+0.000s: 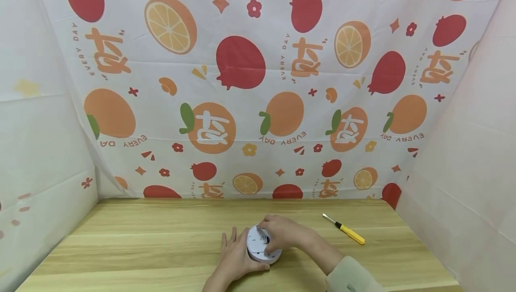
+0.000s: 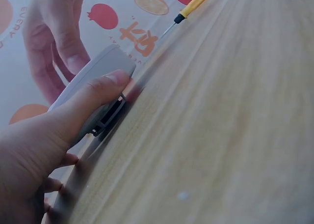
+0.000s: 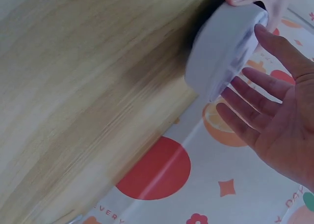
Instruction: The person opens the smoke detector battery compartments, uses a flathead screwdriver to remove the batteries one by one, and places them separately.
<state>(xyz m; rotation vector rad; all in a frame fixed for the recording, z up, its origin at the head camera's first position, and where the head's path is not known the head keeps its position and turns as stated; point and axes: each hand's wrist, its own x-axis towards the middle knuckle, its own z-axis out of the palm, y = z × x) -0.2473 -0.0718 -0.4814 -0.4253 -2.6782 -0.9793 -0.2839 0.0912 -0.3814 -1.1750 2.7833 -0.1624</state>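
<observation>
A round white plastic device (image 1: 254, 243) lies on the wooden table, its upper face showing raised lines and a small dark recess. My left hand (image 1: 237, 257) holds it from the left and near side. In the left wrist view the thumb (image 2: 100, 90) lies along its side, just above a dark slotted part at the edge. Over the top face is my right hand (image 1: 282, 233), fingers spread. The right wrist view shows its thumb (image 3: 274, 42) at the face and its loosely extended fingers near the rim; whether every fingertip touches is unclear.
A screwdriver (image 1: 351, 234) with a yellow and black handle lies on the table to the right, its metal tip pointing back left. Behind the wooden table (image 1: 153, 242) hangs a fruit-printed cloth (image 1: 278, 157); pale cloth walls stand on both sides.
</observation>
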